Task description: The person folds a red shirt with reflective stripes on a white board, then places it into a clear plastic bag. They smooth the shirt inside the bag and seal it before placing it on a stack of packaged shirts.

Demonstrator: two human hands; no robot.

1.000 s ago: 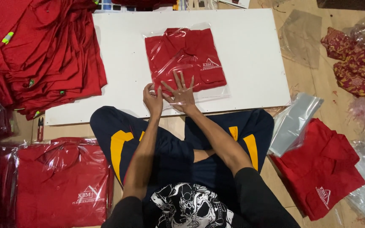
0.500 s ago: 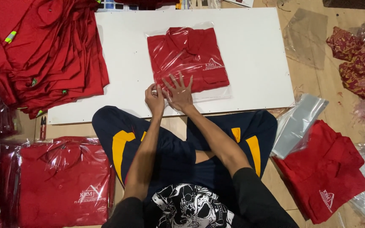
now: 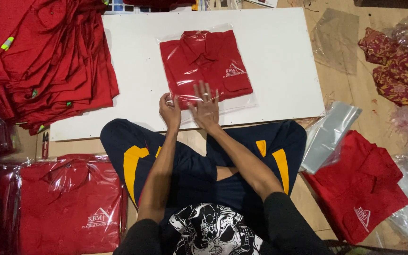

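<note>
While the person sits cross-legged on the floor, a folded red shirt in a clear plastic bag (image 3: 205, 66) lies flat on the white worktop (image 3: 284, 56), near its front edge. Right hand (image 3: 205, 107) rests palm-down on the bag's near edge, fingers spread open and gripping nothing. Left hand (image 3: 170, 109) sits just beside it at the bag's near left corner, fingers curled; whether they pinch the plastic I cannot tell. A pile of loose red shirts (image 3: 43, 61) overlaps the worktop's left end, a bagged shirt (image 3: 69, 203) lies by the left knee, and empty clear bags (image 3: 329, 137) lie to the right
</note>
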